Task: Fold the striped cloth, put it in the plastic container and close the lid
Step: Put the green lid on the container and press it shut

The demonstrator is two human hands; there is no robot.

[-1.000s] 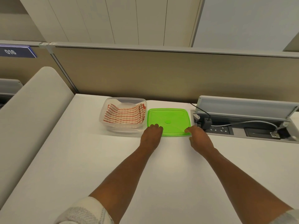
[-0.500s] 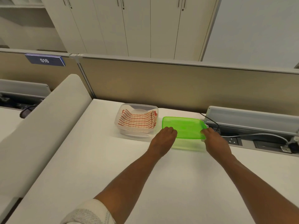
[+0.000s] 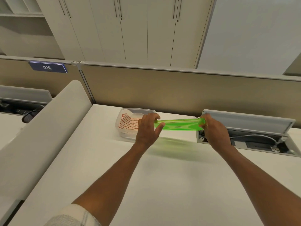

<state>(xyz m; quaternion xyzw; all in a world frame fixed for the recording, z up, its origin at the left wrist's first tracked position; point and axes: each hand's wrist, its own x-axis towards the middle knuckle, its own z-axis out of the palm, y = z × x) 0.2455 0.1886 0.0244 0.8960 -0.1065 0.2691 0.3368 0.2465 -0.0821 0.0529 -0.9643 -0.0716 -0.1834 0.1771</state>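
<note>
The green lid (image 3: 178, 125) hangs in the air above the white desk, nearly level, seen almost edge-on. My left hand (image 3: 147, 130) grips its left end and my right hand (image 3: 211, 130) grips its right end. Left of the lid stands the clear plastic container (image 3: 121, 117), with the folded red-and-white striped cloth (image 3: 128, 123) lying inside it. My left hand hides the container's right part. The lid is to the right of the container, not over it.
An open cable box (image 3: 254, 141) with sockets, a plug and a white cable sits in the desk at the right, its grey flap (image 3: 247, 120) raised. A beige partition (image 3: 162, 88) runs along the desk's back. A padded divider (image 3: 48, 128) borders the left side.
Both hands have lifted the green lid off the desk and raised it. The camera view has tilted upward.
</note>
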